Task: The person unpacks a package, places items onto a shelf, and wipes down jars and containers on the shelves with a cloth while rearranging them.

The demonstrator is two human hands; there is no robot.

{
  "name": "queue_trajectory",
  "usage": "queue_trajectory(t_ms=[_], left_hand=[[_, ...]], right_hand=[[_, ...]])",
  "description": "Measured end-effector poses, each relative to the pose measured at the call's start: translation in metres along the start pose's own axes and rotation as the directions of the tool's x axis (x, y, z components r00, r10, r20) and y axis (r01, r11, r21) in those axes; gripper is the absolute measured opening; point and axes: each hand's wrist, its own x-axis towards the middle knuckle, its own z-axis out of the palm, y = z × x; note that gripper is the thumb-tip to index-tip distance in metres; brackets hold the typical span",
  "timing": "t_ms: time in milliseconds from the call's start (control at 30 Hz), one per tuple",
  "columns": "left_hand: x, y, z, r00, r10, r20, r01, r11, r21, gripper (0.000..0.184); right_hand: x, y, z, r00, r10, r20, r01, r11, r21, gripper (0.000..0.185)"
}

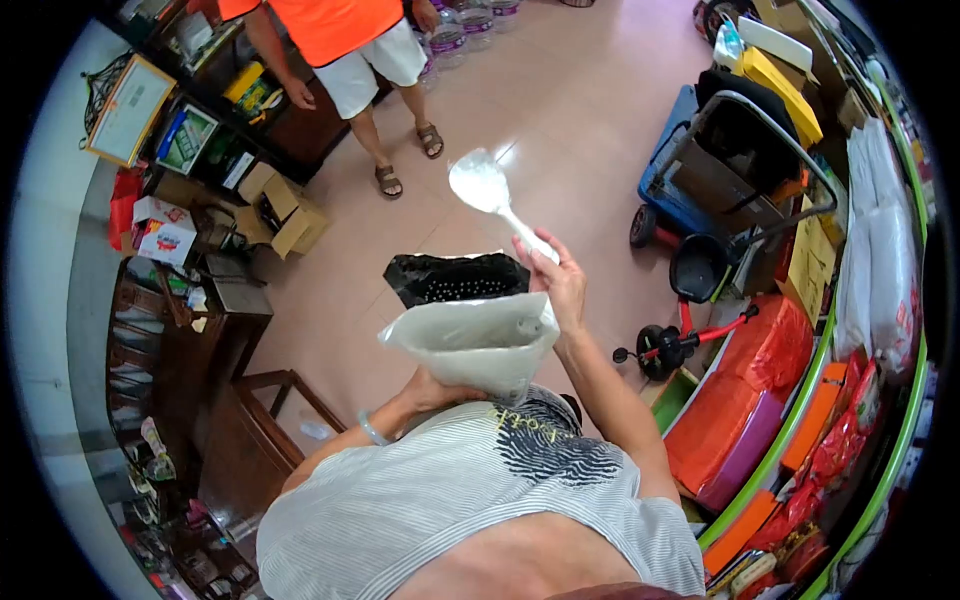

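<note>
My right hand (557,283) is closed around the handle of a white rice paddle (480,183), its broad head pointing up and away from me. Close to my shirt, my left hand (443,390) grips the lower part of a pale plastic bag (470,340) whose mouth gapes upward. Just beyond that bag is a black thing with rows of small white dots (455,277); I cannot tell whether it is a second bag or a container. The right hand is beside the black thing's right edge. The left fingers are partly hidden by the pale bag.
Ahead stands a person in an orange shirt (335,30). A wooden chair (270,400) is at the left, near an opened cardboard box (280,210). At the right are a red tricycle (690,325), a blue hand cart (670,150) and shelves of packages. Large bottles (448,40) line the back.
</note>
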Motion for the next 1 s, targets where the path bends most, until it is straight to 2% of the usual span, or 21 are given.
queue_trajectory(t_ms=[67, 200, 333, 433, 533, 633, 733, 833, 933, 1000], left_hand=[[0.003, 0.002, -0.001, 1.000, -0.014, 0.026, 0.014, 1.000, -0.014, 0.072], [0.005, 0.010, -0.003, 1.000, -0.009, 0.016, 0.010, 0.998, -0.066, 0.074], [0.006, 0.018, -0.006, 1.000, -0.023, 0.016, 0.024, 0.997, -0.075, 0.074], [0.009, 0.017, -0.007, 0.999, -0.035, 0.027, 0.039, 0.987, -0.153, 0.073], [0.010, 0.011, -0.012, 0.999, 0.024, 0.038, -0.023, 1.000, -0.015, 0.071], [0.008, 0.019, -0.012, 0.998, -0.067, 0.022, 0.067, 0.998, -0.010, 0.070], [0.011, 0.018, -0.015, 0.999, 0.008, 0.032, -0.008, 1.000, 0.007, 0.070], [0.012, 0.017, -0.011, 0.997, 0.072, -0.036, -0.074, 0.996, -0.055, 0.065], [0.010, 0.018, -0.014, 0.994, 0.083, -0.067, -0.086, 0.995, -0.043, 0.064], [0.010, 0.015, -0.014, 0.995, 0.076, -0.066, -0.078, 0.997, -0.018, 0.063]], right_hand=[[0.016, 0.000, -0.006, 0.998, -0.065, 0.013, 0.062, 0.983, 0.176, 0.037], [0.028, -0.007, -0.006, 0.994, -0.111, -0.007, 0.110, 0.970, 0.217, 0.034], [0.036, -0.010, -0.006, 0.995, -0.099, -0.016, 0.099, 0.960, 0.260, 0.033], [0.041, -0.010, -0.009, 0.996, -0.090, -0.028, 0.094, 0.954, 0.284, 0.032], [0.048, -0.011, -0.010, 0.995, -0.095, -0.033, 0.101, 0.947, 0.305, 0.031], [0.056, -0.014, -0.009, 0.993, -0.093, -0.071, 0.111, 0.942, 0.317, 0.028], [0.061, -0.018, -0.006, 0.995, -0.076, -0.062, 0.095, 0.909, 0.406, 0.028], [0.068, -0.015, -0.008, 0.996, -0.084, -0.037, 0.092, 0.897, 0.433, 0.028], [0.076, -0.006, -0.015, 0.994, -0.108, 0.025, 0.084, 0.877, 0.474, 0.027], [0.076, -0.002, -0.016, 0.996, -0.085, 0.001, 0.072, 0.858, 0.508, 0.027]])
